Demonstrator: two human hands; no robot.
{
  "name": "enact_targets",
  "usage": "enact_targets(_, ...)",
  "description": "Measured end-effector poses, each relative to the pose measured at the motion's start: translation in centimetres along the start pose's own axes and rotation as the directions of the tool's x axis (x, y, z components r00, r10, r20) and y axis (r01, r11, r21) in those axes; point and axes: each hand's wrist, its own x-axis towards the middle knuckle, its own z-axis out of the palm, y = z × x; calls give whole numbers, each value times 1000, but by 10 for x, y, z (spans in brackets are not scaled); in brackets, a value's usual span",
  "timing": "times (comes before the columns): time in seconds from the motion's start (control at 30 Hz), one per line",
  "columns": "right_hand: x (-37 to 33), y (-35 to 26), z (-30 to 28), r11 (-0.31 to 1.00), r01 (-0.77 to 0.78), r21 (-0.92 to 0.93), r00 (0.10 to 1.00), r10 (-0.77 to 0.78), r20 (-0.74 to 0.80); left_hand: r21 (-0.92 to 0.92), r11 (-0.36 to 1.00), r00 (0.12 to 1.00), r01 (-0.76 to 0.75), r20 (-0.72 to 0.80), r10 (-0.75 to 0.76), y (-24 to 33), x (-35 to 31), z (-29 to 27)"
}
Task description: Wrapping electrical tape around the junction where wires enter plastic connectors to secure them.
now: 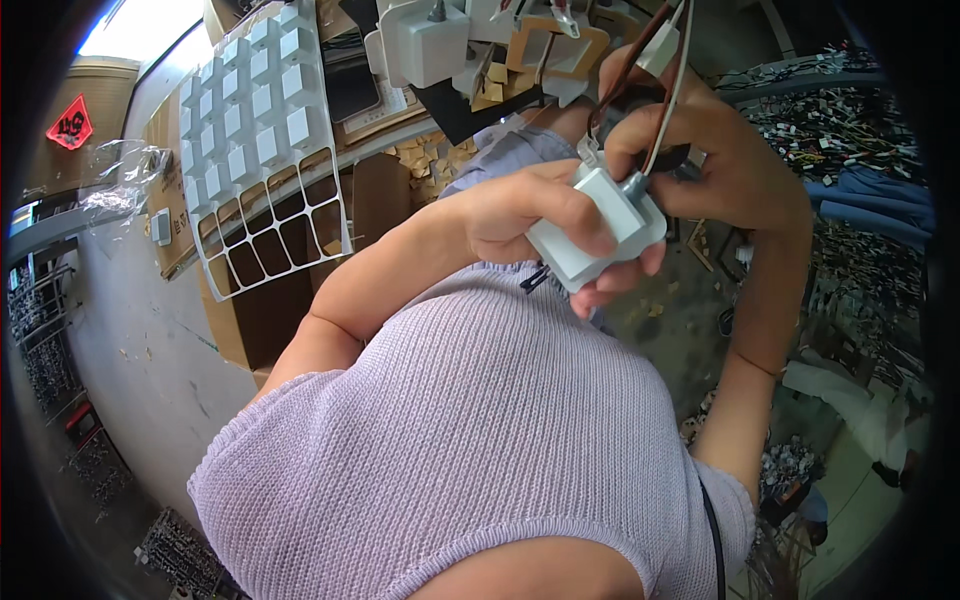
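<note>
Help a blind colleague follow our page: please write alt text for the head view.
The left hand grips a white box while the right hand is at the wires leaving its end. To the left, a white sheet carries rows of pale blocks on its upper part.

The box (617, 207) sits in the left hand (530, 207), right of the sheet (320, 125).

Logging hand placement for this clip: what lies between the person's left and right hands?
In the head view, a white box lies between left hand and right hand.
</note>
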Motion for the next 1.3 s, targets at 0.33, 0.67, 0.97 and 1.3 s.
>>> enact_targets(0.33,-21,-8,12,952,-302,-52,947,294,-129,650,735,890,-192,-201,410,8,1,-13)
enact_targets(0.67,-10,-58,37,537,-292,791,825,560,-75,906,414,583,-86,-291,758,-9,21,-23)
enact_targets(0.97,-26,5,38,812,-99,575,916,301,-267,-185,982,953,47,303,11,-15,9,-22)
enact_targets(1.3,-8,10,14,950,45,308,999,-44,-9,-360,911,859,200,512,14,-22,6,-9)
